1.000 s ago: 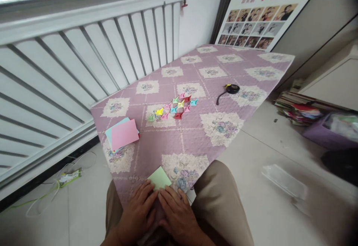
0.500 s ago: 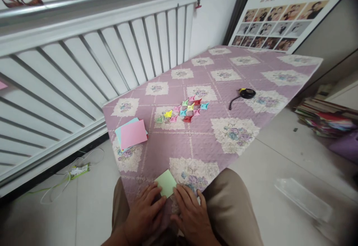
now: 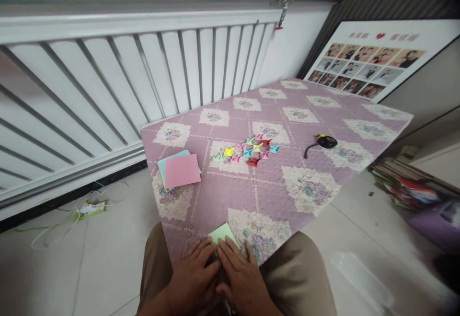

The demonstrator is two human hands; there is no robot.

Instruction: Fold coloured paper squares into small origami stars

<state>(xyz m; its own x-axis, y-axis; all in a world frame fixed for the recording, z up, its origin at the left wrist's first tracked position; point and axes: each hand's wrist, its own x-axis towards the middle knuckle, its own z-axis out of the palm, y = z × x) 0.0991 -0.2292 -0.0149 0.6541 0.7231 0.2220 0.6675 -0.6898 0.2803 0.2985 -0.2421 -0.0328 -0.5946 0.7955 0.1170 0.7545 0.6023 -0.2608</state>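
1. Head view: a low table under a mauve flowered cloth (image 3: 251, 196) stands against a white radiator (image 3: 143, 66).
2. At the table's near edge lies a light green paper square (image 3: 223, 233). The left hand (image 3: 192, 277) and right hand (image 3: 242, 277) lie flat with fingers outstretched, pinning its near side rather than gripping it.
3. A pink-topped paper stack (image 3: 181, 171) and small coloured folded pieces (image 3: 249, 149) sit farther back, apart from the hands.
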